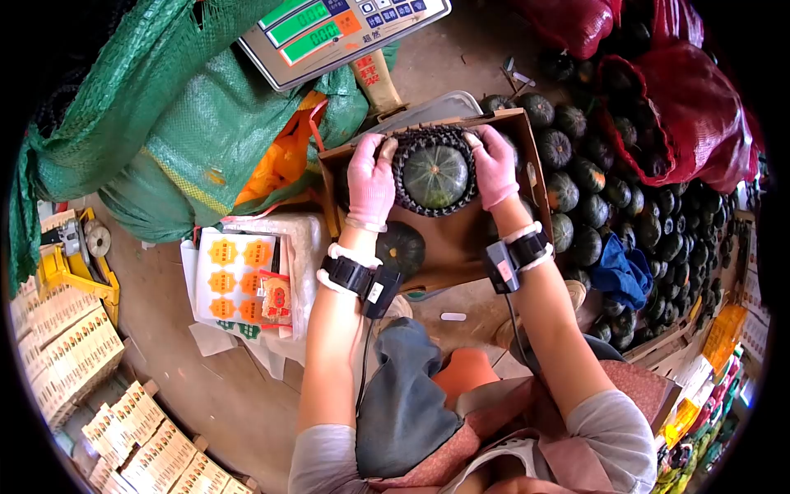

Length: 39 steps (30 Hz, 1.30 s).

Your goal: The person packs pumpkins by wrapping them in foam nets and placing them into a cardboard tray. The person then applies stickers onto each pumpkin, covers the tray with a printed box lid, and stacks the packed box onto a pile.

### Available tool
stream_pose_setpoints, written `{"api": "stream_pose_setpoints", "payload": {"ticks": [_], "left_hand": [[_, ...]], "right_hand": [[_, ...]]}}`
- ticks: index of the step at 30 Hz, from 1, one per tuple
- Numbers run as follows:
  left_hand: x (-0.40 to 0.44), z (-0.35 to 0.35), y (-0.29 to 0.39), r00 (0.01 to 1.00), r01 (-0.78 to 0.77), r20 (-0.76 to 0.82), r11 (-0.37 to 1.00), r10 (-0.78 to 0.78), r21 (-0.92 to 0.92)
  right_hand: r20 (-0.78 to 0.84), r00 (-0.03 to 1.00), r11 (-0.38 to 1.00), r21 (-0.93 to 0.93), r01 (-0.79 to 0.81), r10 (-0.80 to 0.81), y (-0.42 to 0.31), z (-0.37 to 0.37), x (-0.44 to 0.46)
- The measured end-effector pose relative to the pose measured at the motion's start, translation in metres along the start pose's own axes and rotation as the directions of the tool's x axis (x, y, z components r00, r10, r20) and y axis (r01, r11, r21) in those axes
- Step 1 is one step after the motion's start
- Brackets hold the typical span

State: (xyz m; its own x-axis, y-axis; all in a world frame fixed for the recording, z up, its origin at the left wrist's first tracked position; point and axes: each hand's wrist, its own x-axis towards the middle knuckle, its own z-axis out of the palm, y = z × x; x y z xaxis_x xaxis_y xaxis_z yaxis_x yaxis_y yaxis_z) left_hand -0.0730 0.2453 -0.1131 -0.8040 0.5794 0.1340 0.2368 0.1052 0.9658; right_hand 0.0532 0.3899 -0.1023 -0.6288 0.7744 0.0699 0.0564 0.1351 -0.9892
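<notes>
Grip: our left hand (pixel 372 183), in a pink glove, pinches the left edge of a knobbly black mesh netting (pixel 401 169); our right hand (pixel 496 169), gloved alike, pinches its right edge. Thumbs point inward, fingers bent close to the mesh. We cannot tell whether fingertips also press the fruit.

Inside the netting, face up: a round dark-green squash with pale streaks (pixel 435 176), above an open brown cardboard box (pixel 539 156). Gripping on opposite sides probably keeps the load level and the mesh spread around the fruit; the mesh likely cushions the skin. Holding over the box would let it catch a slip.

Beyond: at the box's left, a white sheet of orange labels (pixel 233 276), presumably within easy reach, a red printed packet (pixel 276 296) on its edge. Past the far side, a silver digital scale (pixel 354 41), display turned our way, we suppose for reading. Right of the box, loose dark-green squashes (pixel 555 150) on the floor beside a red mesh sack (pixel 699 107); a crumpled blue cloth (pixel 621 273) lies among them.

Counts: netted squash, one. Box, one; squashes in it, at least two, one partly hidden by our right hand. Labels, at least six. Packet, scale, cloth: one each. Red sacks, at least two. Loose squashes: dozens, too crowded to number.
</notes>
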Motion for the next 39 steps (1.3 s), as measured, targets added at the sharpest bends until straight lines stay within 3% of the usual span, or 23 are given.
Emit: {"api": "stream_pose_setpoints", "payload": {"ticks": [1,3,5,6,7,9,11,12,13,15,19,20,30,33,35,37,39], "left_hand": [[0.005,-0.005,0.006,0.992,0.098,0.078,0.995,-0.099,0.011],[0.015,-0.010,0.011,0.950,0.240,0.173,0.962,-0.261,0.131],[0.005,-0.009,0.009,0.997,-0.074,0.055,0.847,0.053,0.527],[0.003,-0.006,0.029,1.000,0.008,0.013,0.801,-0.020,0.598],[0.002,-0.004,0.034,0.997,-0.027,-0.040,0.773,0.068,0.634],[0.001,-0.001,0.030,0.991,-0.033,-0.095,0.863,0.093,0.505],[-0.009,-0.003,0.035,0.996,-0.037,-0.072,0.958,0.060,0.283],[-0.011,-0.004,0.042,0.996,-0.039,-0.067,0.986,0.051,0.165],[-0.012,-0.011,0.049,0.926,-0.365,0.044,0.857,0.376,0.363],[-0.021,-0.019,0.061,0.894,-0.442,0.311,0.753,0.323,0.487],[-0.016,-0.023,0.049,0.927,-0.247,0.342,0.936,0.153,0.252],[-0.016,-0.023,0.049,0.933,-0.162,0.352,0.962,0.078,0.219],[-0.020,-0.024,0.036,0.922,-0.053,0.388,0.989,-0.005,0.138],[-0.030,-0.026,0.056,0.886,-0.201,0.453,0.963,0.101,0.178],[-0.044,-0.030,0.081,0.839,-0.175,0.545,0.943,-0.007,0.282],[-0.056,-0.029,0.108,0.762,-0.094,0.613,0.900,-0.210,0.425],[-0.066,-0.021,0.100,0.699,-0.244,0.666,0.790,-0.259,0.563]], "right_hand": [[0.029,0.992,0.985,0.118,-0.122,0.120,0.005,0.000,0.004],[-0.002,0.994,0.980,-0.166,-0.108,0.109,0.007,-0.001,0.007],[-0.086,0.993,0.876,-0.470,-0.108,0.076,-0.005,-0.001,0.002],[-0.098,0.993,0.787,-0.608,-0.107,0.059,-0.010,0.000,0.001],[-0.128,0.992,0.728,-0.679,-0.095,0.010,-0.020,0.001,-0.003],[-0.222,0.967,0.774,-0.587,-0.238,0.129,-0.020,0.001,-0.008],[-0.307,0.949,0.907,-0.374,-0.195,0.077,-0.027,0.003,-0.024],[-0.248,0.969,0.961,-0.271,-0.047,-0.023,-0.038,0.003,-0.036],[-0.091,0.908,0.856,-0.385,0.346,-0.408,-0.034,0.007,-0.042],[0.148,0.937,0.762,-0.550,0.343,-0.315,-0.042,-0.001,-0.057],[0.091,0.992,0.794,-0.595,0.124,-0.086,-0.059,0.010,-0.047],[0.076,0.993,0.804,-0.583,0.120,-0.093,-0.059,0.011,-0.046],[0.072,0.980,0.841,-0.505,0.196,-0.185,-0.038,0.008,-0.041],[0.029,0.969,0.848,-0.477,0.230,-0.246,-0.038,-0.004,-0.053],[-0.060,0.987,0.913,-0.377,-0.158,0.147,-0.054,-0.024,-0.078],[-0.039,0.979,0.846,-0.497,-0.194,0.202,-0.044,-0.043,-0.101],[-0.035,0.925,0.789,-0.510,-0.343,0.379,-0.039,-0.052,-0.116]]}}
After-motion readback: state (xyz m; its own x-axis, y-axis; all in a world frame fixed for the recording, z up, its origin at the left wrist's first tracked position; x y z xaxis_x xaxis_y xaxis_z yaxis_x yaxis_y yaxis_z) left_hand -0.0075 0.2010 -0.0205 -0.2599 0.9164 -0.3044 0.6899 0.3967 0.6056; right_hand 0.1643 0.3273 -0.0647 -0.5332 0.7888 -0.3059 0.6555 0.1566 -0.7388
